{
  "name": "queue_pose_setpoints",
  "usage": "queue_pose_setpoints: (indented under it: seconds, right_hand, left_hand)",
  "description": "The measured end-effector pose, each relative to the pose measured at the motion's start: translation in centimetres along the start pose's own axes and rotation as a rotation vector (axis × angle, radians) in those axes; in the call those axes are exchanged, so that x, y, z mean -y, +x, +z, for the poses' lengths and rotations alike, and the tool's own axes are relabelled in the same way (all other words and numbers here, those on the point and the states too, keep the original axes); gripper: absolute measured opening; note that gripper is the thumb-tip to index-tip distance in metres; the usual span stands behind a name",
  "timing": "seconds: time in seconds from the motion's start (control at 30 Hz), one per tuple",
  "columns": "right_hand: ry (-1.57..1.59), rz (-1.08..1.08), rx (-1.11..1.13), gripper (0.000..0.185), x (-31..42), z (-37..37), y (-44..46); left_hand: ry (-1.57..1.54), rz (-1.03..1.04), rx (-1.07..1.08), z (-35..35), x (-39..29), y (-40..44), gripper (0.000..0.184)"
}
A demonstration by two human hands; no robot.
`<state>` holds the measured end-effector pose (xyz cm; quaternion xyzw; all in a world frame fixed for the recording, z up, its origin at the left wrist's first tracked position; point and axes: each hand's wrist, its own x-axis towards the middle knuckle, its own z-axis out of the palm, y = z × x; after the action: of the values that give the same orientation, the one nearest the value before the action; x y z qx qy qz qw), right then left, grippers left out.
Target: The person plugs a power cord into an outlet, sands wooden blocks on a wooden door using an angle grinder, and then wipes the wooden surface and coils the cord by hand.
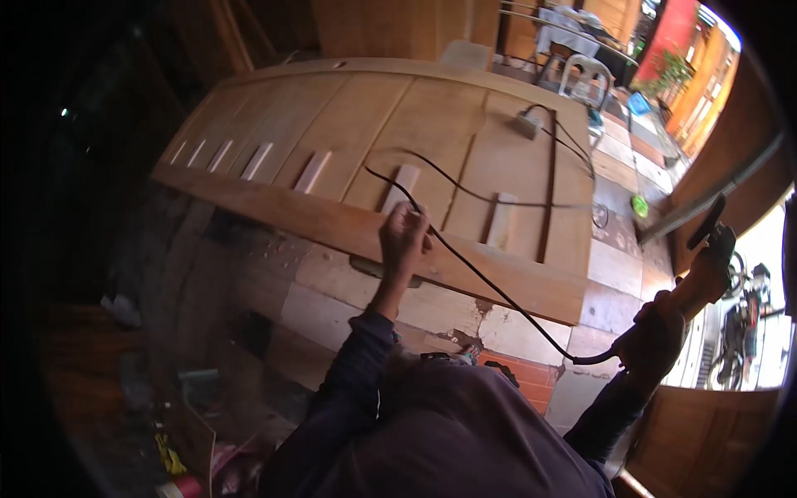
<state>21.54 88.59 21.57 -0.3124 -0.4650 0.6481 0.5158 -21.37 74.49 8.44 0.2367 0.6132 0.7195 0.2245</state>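
Observation:
A large wooden door panel point(415, 116) with pale wood strips point(312, 171) along its near side lies before me. My left hand point(405, 239) is closed around a black power cord point(490, 282) above the panel's near edge. The cord runs down right into the rear of a power tool point(701, 274), held up at the right in my right hand point(656, 336), whose fingers wrap round its body. More of the cord loops across the panel. A grey block-like box point(528, 124) sits on the panel's far right part, with a cord at it.
Worn floor tiles point(614, 257) surround the panel. Behind it stand a white plastic chair point(586, 79) and a cluttered table point(573, 33). A green object point(639, 206) lies on the floor at right. A metal bar point(714, 191) slants at the far right.

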Motion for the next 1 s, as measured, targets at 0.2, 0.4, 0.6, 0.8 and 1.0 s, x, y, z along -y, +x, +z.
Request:
queue_pose_setpoints:
  seconds: [0.2,0.4,0.6,0.8,1.0]
  right_hand:
    - [-0.015,0.103,0.177,0.051,-7.5,11.8,3.5]
    - [-0.300,0.246,0.327,0.051,-11.5,28.4,2.9]
    - [-0.658,0.265,0.666,0.048,-16.6,37.9,4.6]
    - [-0.965,0.097,0.924,0.056,-24.9,42.6,7.4]
    - [-0.988,-0.006,1.187,0.062,-28.8,47.7,8.9]
  left_hand:
    - [0.097,-0.237,-0.048,-5.7,6.6,-4.1,0.060]
    - [0.676,0.068,0.069,-12.4,8.9,-6.1,0.079]
    - [0.840,0.243,0.182,-19.6,5.9,-7.1,0.042]
    - [0.819,0.292,0.057,-23.1,5.7,-6.4,0.032]
    - [0.824,0.000,0.151,-25.1,5.9,-5.8,0.019]
